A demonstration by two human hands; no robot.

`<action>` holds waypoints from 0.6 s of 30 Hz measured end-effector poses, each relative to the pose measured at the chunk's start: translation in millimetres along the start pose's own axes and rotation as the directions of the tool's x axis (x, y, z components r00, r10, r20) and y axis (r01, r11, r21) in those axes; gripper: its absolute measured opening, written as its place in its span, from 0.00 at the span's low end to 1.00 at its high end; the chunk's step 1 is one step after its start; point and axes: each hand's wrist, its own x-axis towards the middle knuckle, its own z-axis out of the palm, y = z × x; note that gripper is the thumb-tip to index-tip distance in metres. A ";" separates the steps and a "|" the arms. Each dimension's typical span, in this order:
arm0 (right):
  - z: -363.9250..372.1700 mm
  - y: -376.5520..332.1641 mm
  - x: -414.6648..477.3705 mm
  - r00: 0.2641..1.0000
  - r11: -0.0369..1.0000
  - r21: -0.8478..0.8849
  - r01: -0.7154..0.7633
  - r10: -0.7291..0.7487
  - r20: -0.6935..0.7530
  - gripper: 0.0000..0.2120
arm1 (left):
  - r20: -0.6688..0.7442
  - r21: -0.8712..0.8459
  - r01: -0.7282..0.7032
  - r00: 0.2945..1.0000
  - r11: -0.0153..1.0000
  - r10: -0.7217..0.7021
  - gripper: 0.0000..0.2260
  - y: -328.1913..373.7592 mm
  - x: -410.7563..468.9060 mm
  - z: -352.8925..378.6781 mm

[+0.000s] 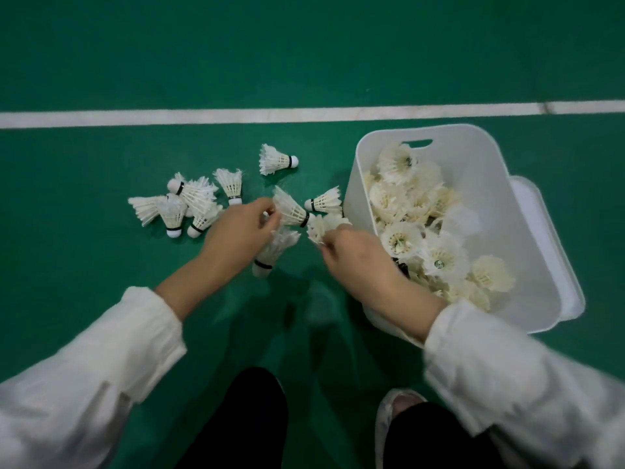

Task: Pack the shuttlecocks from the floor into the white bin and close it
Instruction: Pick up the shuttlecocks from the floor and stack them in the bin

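Shuttlecocks (pixel 189 206) on floor (pixel 101 62), left of bin (pixel 480 164)

You have no text, label, brand or number to read here. The shuttlecocks (pixel 278 159) on the floor carry black bands (pixel 290 160) near the cork, but any print there is too small and blurred to make out. In the white bin (pixel 500 211), a small round mark (pixel 438 264) sits at one shuttlecock's centre, and it is just as illegible.

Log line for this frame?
left hand: pinches shuttlecock; right hand: pinches second shuttlecock; white bin: open, part-filled; floor: loose shuttlecocks unpacked
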 end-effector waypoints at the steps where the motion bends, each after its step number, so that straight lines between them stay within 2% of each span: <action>1: -19.0 3.5 -4.4 0.998 0.998 -0.012 0.060 -0.060 0.005 0.13 | -0.019 0.028 -0.025 0.999 0.999 0.025 0.09 10.3 -0.3 -12.7; 3: -57.1 16.0 -16.8 0.987 0.986 -0.023 0.163 -0.163 0.010 0.13 | -0.057 0.097 -0.081 0.995 0.992 0.087 0.10 33.6 0.0 -35.0; 5: -89.0 37.6 -30.6 0.979 0.979 -0.003 0.203 -0.203 -0.012 0.12 | -0.061 0.171 -0.145 0.986 0.975 0.157 0.09 58.1 0.9 -50.4; 8: -106.9 87.5 -39.5 0.987 0.991 0.065 0.114 -0.106 -0.119 0.11 | -0.023 0.276 -0.250 0.964 0.928 0.267 0.10 91.9 4.8 -59.8; 10: -96.1 115.6 -37.9 0.989 0.991 0.125 0.038 -0.019 -0.149 0.10 | 0.018 0.347 -0.306 0.947 0.887 0.320 0.10 109.2 7.8 -60.2; 12: -75.4 129.9 -32.1 0.989 0.985 0.171 0.019 0.007 -0.149 0.11 | 0.061 0.409 -0.335 0.938 0.849 0.341 0.10 121.5 10.8 -55.7; 15: -48.2 127.1 -16.5 0.987 0.969 0.235 0.071 -0.034 -0.160 0.11 | 0.115 0.463 -0.360 0.930 0.810 0.348 0.11 130.3 13.0 -44.5; 18: -33.5 118.9 5.4 0.974 0.959 0.254 0.128 -0.073 -0.215 0.10 | 0.094 0.437 -0.310 0.949 0.844 0.300 0.10 132.4 12.3 -34.2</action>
